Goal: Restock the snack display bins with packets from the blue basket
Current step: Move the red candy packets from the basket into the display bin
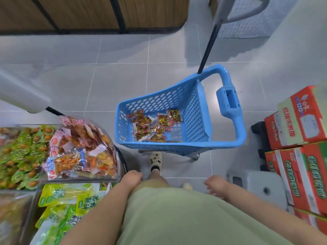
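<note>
I see my left hand [131, 177] and right hand [215, 185] hanging loosely curled, both empty. A heaped snack display bin [85, 180] sits just left of the left hand. Ahead of both hands, the blue basket [123, 106] holds scattered packets [152, 124].

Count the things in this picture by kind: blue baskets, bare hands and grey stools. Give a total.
blue basket: 1
bare hands: 2 (left hand, right hand)
grey stool: 1
Total: 4
</note>
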`<state>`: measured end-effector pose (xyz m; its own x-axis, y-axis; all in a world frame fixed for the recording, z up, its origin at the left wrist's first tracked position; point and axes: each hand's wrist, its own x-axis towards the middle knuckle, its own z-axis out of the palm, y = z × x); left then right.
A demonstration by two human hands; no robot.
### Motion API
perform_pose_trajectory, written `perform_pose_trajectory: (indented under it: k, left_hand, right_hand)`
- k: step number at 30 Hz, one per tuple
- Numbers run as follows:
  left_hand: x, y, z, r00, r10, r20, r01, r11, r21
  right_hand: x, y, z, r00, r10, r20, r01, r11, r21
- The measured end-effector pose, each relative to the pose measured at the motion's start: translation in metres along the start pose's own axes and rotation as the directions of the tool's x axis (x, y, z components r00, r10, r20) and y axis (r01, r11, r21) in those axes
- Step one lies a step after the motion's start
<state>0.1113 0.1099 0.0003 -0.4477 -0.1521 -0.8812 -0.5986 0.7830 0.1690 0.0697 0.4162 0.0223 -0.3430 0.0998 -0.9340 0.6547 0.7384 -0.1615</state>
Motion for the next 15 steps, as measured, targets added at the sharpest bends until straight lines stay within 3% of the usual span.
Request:
perform_pose_trajectory:
  k: [5, 11, 15]
  left_hand:
    - [0.042, 0.019, -0.077, 1.000, 0.025, 0.011, -0.023, 0.988, -0.154]
    - [0.070, 0.039, -0.147, 0.999, -0.007, 0.033, 0.015, 0.970, -0.243]
    - [0.086, 0.050, -0.177, 0.993, -0.076, 0.085, 0.104, 0.909, -0.404]
  right_hand:
    - [0.001, -0.071, -0.003, 0.994, -0.103, 0.048, 0.110, 0.978, -0.175]
    - [0.014, -0.148, -0.009, 0.992, -0.129, -0.012, 0.129, 0.991, -0.029]
    - [0.026, -0.191, -0.020, 0.993, -0.120, -0.016, 0.121, 0.990, 0.067]
